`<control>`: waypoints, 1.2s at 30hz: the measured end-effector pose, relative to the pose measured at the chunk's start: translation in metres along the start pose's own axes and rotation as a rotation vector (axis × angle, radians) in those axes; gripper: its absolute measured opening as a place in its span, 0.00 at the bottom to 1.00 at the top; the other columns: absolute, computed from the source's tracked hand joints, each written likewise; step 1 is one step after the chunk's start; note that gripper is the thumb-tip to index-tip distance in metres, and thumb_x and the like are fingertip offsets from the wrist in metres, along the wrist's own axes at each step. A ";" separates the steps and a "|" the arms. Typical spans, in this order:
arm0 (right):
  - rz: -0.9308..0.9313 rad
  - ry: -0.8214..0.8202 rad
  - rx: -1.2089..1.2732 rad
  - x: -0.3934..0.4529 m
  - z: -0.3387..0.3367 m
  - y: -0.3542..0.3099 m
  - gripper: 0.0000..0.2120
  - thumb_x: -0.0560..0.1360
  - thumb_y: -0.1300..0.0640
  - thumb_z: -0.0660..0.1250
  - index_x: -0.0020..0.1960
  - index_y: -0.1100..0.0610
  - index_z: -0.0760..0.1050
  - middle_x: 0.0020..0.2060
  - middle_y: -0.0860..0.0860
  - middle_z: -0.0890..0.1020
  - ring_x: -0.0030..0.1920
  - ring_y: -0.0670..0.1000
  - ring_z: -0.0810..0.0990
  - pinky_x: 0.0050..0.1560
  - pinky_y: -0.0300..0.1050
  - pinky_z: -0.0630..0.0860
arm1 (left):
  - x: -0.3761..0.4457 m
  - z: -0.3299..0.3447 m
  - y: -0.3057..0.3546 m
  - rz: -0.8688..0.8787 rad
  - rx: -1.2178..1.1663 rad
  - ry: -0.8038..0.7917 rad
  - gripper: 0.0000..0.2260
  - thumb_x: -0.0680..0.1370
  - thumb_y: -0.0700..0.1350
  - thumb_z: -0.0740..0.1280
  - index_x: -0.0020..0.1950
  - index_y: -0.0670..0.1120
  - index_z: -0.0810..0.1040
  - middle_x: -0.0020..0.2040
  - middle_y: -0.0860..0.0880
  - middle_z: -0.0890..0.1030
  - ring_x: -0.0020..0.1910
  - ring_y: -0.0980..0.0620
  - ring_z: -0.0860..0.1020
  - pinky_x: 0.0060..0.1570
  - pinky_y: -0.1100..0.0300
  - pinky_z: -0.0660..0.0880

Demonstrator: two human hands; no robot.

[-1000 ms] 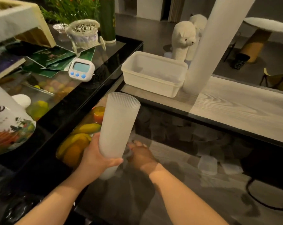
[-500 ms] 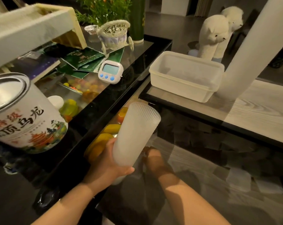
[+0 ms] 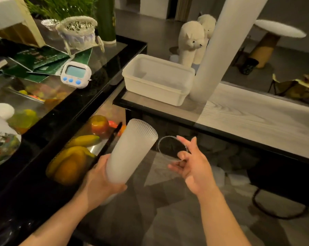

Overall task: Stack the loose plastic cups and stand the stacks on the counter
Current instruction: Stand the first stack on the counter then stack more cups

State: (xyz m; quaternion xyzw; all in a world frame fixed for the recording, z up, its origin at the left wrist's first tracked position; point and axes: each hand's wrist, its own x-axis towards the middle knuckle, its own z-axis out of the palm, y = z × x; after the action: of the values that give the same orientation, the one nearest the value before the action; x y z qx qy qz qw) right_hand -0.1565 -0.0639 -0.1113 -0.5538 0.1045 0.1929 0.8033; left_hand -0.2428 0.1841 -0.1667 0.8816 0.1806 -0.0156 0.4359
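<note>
My left hand (image 3: 98, 183) grips the lower part of a tall stack of frosted plastic cups (image 3: 130, 153), tilted with its ribbed rims pointing up and to the right. Just right of the stack's rim, my right hand (image 3: 191, 166) pinches a single clear plastic cup (image 3: 165, 148) at its rim, thumb and fingers curled on it. The loose cup is nearly transparent; only its round rim shows plainly. Both hands hover above the glass counter (image 3: 167, 219).
A white plastic tub (image 3: 157, 79) stands on the wooden counter (image 3: 247, 118) beside a white pillar (image 3: 221, 47). Artificial fruit (image 3: 70, 162) lies under the glass to the left. A digital timer (image 3: 76, 74), green booklets and a tea tin (image 3: 1, 139) sit on the black counter.
My right hand came up from behind the stack's base with a clear cup pinched in it, now level with the stack's rim. The stack tilted further right.
</note>
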 end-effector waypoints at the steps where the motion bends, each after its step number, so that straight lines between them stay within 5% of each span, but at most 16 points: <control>1: -0.010 -0.037 0.024 -0.006 0.000 -0.009 0.23 0.72 0.39 0.65 0.62 0.49 0.79 0.33 0.49 0.73 0.31 0.48 0.75 0.39 0.49 0.81 | -0.003 0.002 0.004 0.006 0.021 -0.010 0.45 0.59 0.47 0.84 0.71 0.55 0.64 0.57 0.55 0.73 0.56 0.51 0.74 0.47 0.56 0.73; 6: -0.103 -0.119 -0.085 -0.032 -0.005 -0.052 0.16 0.77 0.47 0.65 0.62 0.52 0.79 0.47 0.55 0.79 0.33 0.49 0.75 0.31 0.41 0.76 | -0.018 0.013 0.018 0.068 0.061 -0.035 0.44 0.63 0.46 0.83 0.73 0.53 0.62 0.56 0.55 0.71 0.56 0.54 0.72 0.47 0.59 0.73; 15: 0.077 -0.343 -0.575 -0.038 0.010 -0.088 0.15 0.83 0.55 0.57 0.62 0.57 0.78 0.41 0.60 0.83 0.30 0.50 0.79 0.26 0.38 0.76 | -0.031 0.016 0.012 0.173 0.116 -0.055 0.41 0.63 0.47 0.82 0.69 0.60 0.63 0.56 0.60 0.72 0.54 0.55 0.75 0.44 0.67 0.73; 23: 0.095 -0.407 -0.759 -0.037 0.032 -0.087 0.14 0.84 0.60 0.55 0.61 0.52 0.78 0.47 0.57 0.84 0.29 0.51 0.79 0.27 0.39 0.77 | -0.034 0.001 0.000 0.194 0.082 -0.035 0.43 0.63 0.48 0.82 0.70 0.61 0.62 0.60 0.59 0.68 0.57 0.54 0.73 0.50 0.56 0.80; 28: -0.146 -0.302 -0.742 -0.045 0.048 -0.089 0.18 0.83 0.61 0.57 0.64 0.44 0.77 0.53 0.52 0.82 0.29 0.52 0.79 0.31 0.43 0.78 | -0.032 -0.012 -0.009 0.180 0.039 -0.017 0.44 0.61 0.49 0.83 0.68 0.65 0.61 0.61 0.59 0.69 0.59 0.54 0.72 0.52 0.58 0.78; 33: -0.460 -0.187 -0.865 -0.053 0.056 -0.077 0.20 0.78 0.39 0.57 0.69 0.38 0.72 0.51 0.48 0.82 0.37 0.47 0.81 0.40 0.42 0.80 | -0.029 -0.023 -0.013 0.119 0.017 -0.003 0.44 0.61 0.48 0.82 0.70 0.60 0.62 0.60 0.56 0.70 0.59 0.51 0.73 0.51 0.53 0.79; 36: -0.732 -0.087 -0.955 -0.054 0.062 -0.058 0.18 0.81 0.43 0.55 0.70 0.40 0.69 0.46 0.45 0.78 0.41 0.42 0.77 0.48 0.37 0.75 | -0.030 -0.027 -0.015 0.120 0.014 -0.018 0.44 0.61 0.48 0.82 0.71 0.60 0.61 0.61 0.55 0.70 0.59 0.51 0.73 0.50 0.55 0.79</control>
State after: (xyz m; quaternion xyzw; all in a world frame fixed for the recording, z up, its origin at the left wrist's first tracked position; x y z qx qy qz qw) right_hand -0.1839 -0.0345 -0.0188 -0.8448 -0.2240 -0.0482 0.4835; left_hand -0.2798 0.2043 -0.1557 0.8936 0.1235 0.0012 0.4316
